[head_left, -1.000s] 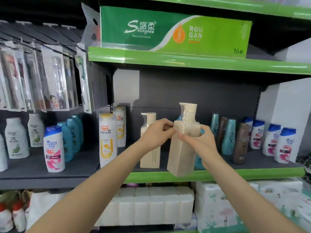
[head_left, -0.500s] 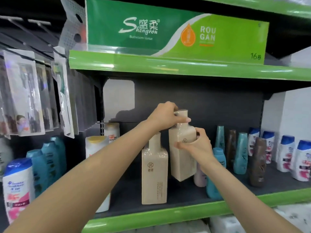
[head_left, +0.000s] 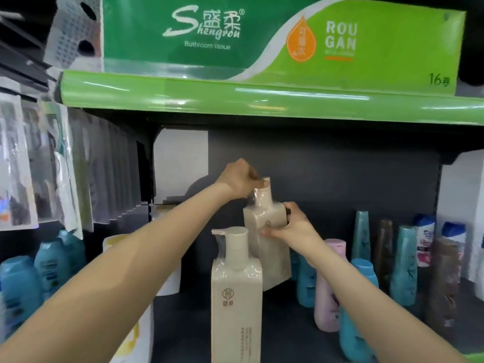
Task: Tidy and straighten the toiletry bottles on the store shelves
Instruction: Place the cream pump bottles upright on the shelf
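A beige pump bottle (head_left: 272, 255) stands deep on the dark shelf (head_left: 282, 320), tilted a little. My left hand (head_left: 242, 179) grips its pump top from above. My right hand (head_left: 289, 226) holds its shoulder from the right side. A second, matching beige pump bottle (head_left: 235, 305) stands upright in front, nearer the shelf edge, untouched. To the right stand a pink bottle (head_left: 328, 286), several teal bottles (head_left: 403, 263) and a brown bottle (head_left: 442, 284).
A green shelf lip (head_left: 235, 98) runs overhead with a green bathroom tissue pack (head_left: 262, 38) on it. Packaged items hang on hooks (head_left: 31, 166) at the left. Blue bottles (head_left: 39, 279) and a white-and-yellow bottle (head_left: 136, 331) stand lower left. White-and-blue bottles (head_left: 424, 239) stand far right.
Both hands have pushed the beige bottle farther back on the shelf, behind the matching one. The camera has moved closer and lower toward the shelf.
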`<state>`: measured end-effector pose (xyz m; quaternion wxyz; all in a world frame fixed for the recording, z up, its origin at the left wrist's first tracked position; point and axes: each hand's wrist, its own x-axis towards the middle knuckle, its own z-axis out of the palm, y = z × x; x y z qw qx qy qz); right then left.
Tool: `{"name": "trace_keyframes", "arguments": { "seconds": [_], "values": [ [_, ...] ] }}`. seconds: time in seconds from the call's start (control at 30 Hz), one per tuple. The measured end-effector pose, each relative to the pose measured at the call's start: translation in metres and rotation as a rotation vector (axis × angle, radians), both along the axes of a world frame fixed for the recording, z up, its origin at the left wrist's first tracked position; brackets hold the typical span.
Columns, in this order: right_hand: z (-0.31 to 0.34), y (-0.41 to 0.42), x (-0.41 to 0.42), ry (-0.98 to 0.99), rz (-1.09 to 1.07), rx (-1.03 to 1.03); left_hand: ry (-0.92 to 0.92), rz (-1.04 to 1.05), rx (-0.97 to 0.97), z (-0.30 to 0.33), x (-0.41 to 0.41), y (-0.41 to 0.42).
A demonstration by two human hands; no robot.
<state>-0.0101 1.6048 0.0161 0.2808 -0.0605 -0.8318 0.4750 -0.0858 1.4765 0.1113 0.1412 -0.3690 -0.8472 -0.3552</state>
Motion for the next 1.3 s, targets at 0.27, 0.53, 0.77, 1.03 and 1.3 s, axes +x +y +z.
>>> {"name": "trace_keyframes", "arguments": {
  "seconds": [0.27,0.53,0.77,1.03,1.3],
  "values": [
    [0.018,0.007,-0.059,-0.067,0.149,0.13,-0.114,-0.043,-0.122,-0.009,-0.042,-0.011],
    [0.008,-0.01,-0.107,-0.012,0.166,0.145,-0.182,0.044,-0.024,-0.035,-0.073,-0.022],
    [-0.012,-0.016,-0.125,0.012,0.131,0.123,-0.152,0.099,-0.049,-0.051,-0.088,-0.022],
    [-0.022,-0.018,-0.124,0.004,0.128,0.116,-0.09,0.16,-0.18,-0.05,-0.095,-0.019],
    [-0.023,-0.023,-0.119,0.033,0.108,0.156,-0.07,0.211,-0.188,-0.055,-0.091,-0.021]
  ]
}}
